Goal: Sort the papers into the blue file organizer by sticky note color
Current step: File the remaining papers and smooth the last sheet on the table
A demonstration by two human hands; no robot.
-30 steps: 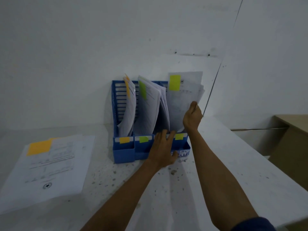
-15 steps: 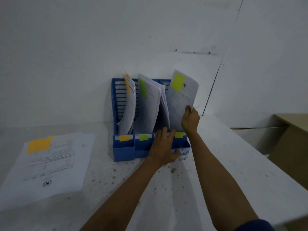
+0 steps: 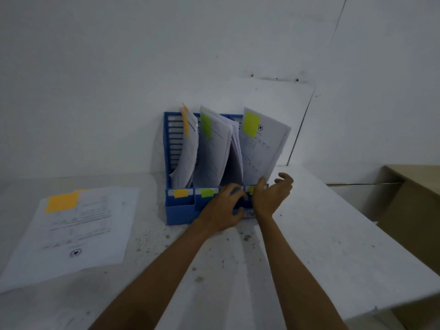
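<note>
At the counter's [image 3: 309, 234] back edge, against the wall: blue file organizer [image 3: 181, 210], upright, three slots side by side; front labels run orange label [image 3: 181, 193], green label [image 3: 207, 192], and a yellow label [image 3: 250, 189] mostly hidden behind the hands.

Left slot: papers [image 3: 187, 158] curling over, orange sticky note [image 3: 185, 125] near the top; middle slot: fatter bundle [image 3: 212, 158] fanned open, green sticky note [image 3: 206, 126] near the top; right slot: sheet [image 3: 264, 148] standing in the slot, leaning right past the organizer's side, yellow-green sticky note [image 3: 251, 127] at its top left corner, star stamp just beside the note.

Left hand [image 3: 223, 210]: on the organizer's front, between the middle and right slots; fingers bent over the front lip; motion-blurred, so can't tell if it actually clamps the wall or just rests there.

Right hand [image 3: 270, 198]: at the front right corner of the organizer, just below the leaning sheet; fingers loose, spread and slightly curved, nothing held; thumb tip is at the sheet's bottom edge, contact unclear.

Near the counter's left edge, well apart from the organizer: unsorted stack of papers [image 3: 78, 234] lying flat, orange note [image 3: 62, 202] on the top sheet's upper left corner, star stamp at its lower end.

Off the counter's right edge: brown desk [image 3: 414, 198].
</note>
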